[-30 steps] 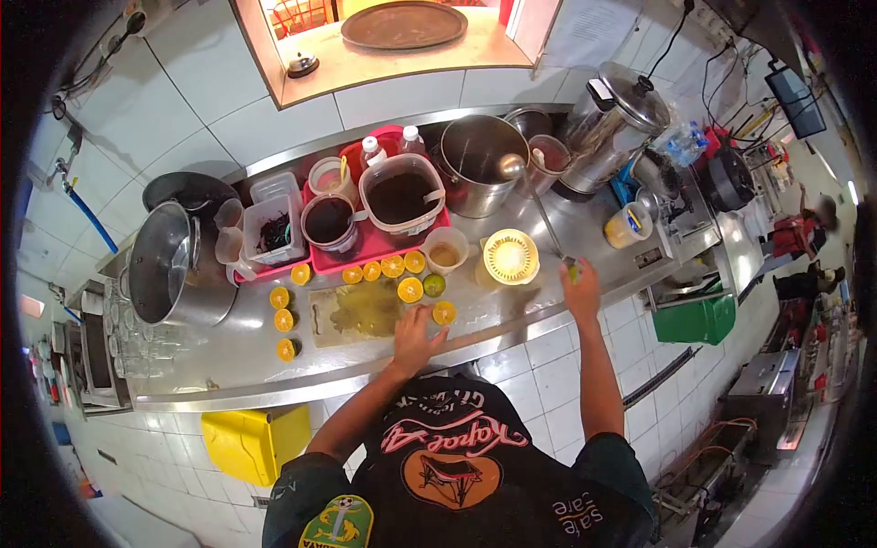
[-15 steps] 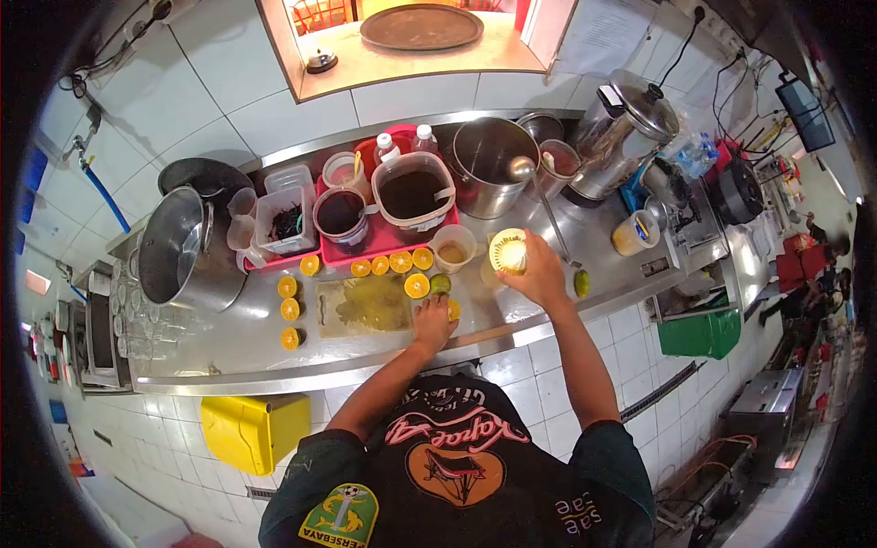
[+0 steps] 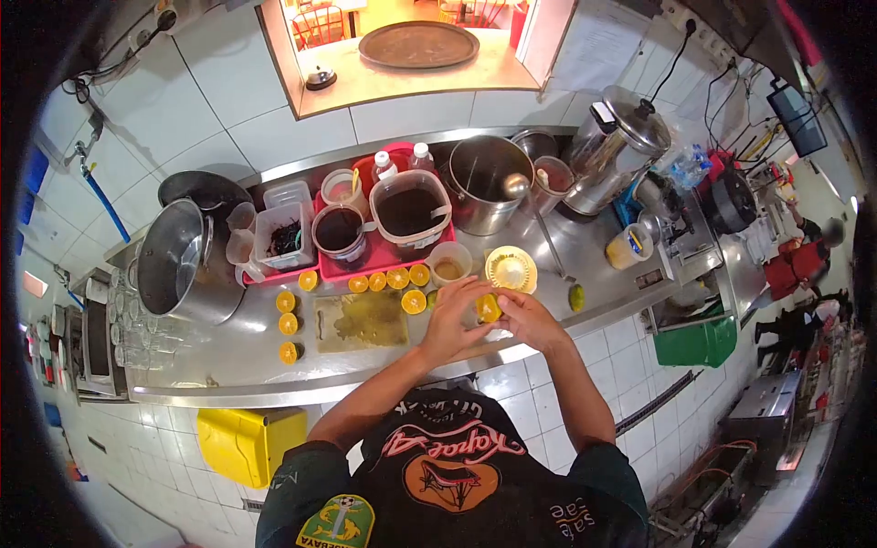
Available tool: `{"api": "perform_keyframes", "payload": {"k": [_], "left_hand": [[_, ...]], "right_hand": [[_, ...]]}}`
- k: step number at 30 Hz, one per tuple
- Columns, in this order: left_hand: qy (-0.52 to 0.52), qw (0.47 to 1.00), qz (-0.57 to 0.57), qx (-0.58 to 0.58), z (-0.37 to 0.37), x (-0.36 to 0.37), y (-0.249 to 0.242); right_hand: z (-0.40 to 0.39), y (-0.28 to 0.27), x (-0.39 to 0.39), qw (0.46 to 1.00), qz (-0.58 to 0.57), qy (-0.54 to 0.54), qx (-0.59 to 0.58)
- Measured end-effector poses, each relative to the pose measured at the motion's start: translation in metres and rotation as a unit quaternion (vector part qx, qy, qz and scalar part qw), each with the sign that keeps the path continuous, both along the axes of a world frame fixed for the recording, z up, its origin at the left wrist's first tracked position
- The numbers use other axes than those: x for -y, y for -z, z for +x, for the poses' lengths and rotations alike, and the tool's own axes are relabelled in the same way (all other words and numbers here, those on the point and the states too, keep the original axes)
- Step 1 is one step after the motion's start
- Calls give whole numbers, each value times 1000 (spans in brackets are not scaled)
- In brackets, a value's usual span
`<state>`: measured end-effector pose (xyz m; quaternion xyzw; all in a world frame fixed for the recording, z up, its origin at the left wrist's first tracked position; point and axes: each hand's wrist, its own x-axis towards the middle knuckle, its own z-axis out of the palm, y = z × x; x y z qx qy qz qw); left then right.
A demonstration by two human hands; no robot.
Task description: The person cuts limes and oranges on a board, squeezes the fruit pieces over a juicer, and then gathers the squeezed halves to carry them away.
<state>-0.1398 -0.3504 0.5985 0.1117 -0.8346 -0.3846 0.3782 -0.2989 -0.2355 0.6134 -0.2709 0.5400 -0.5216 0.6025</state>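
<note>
In front of me, my left hand (image 3: 450,321) and my right hand (image 3: 532,321) meet around an orange half (image 3: 489,309). Fingers of both hands are closed on it, partly hiding it. Just beyond them stands a citrus juicer (image 3: 512,269) with a pale yellow ribbed cone. A clear plastic jug (image 3: 449,263) is beside the juicer. Left of my hands, another orange half (image 3: 414,301) lies cut side up next to a wet, stained cutting board (image 3: 363,322). Several more halves sit along the board's back and left sides, among them one orange half (image 3: 289,353) near the front.
A red tray (image 3: 343,272) bears tubs of dark liquid. Behind the juicer is a steel pot (image 3: 484,215) with a ladle (image 3: 539,219). A large pot (image 3: 187,265) and several glasses (image 3: 137,329) stand left. A green fruit (image 3: 575,297) lies right, near the counter's front edge.
My left hand has lifted an orange half off the counter and moved right with it. My right hand has left the juicer and come down to grip the same half.
</note>
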Motion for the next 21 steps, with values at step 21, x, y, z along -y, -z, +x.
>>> {"api": "perform_keyframes", "payload": {"k": [21], "left_hand": [[2, 982, 115, 149, -92, 11, 42]], "right_hand": [[-45, -5, 42, 633, 59, -64, -769]]}}
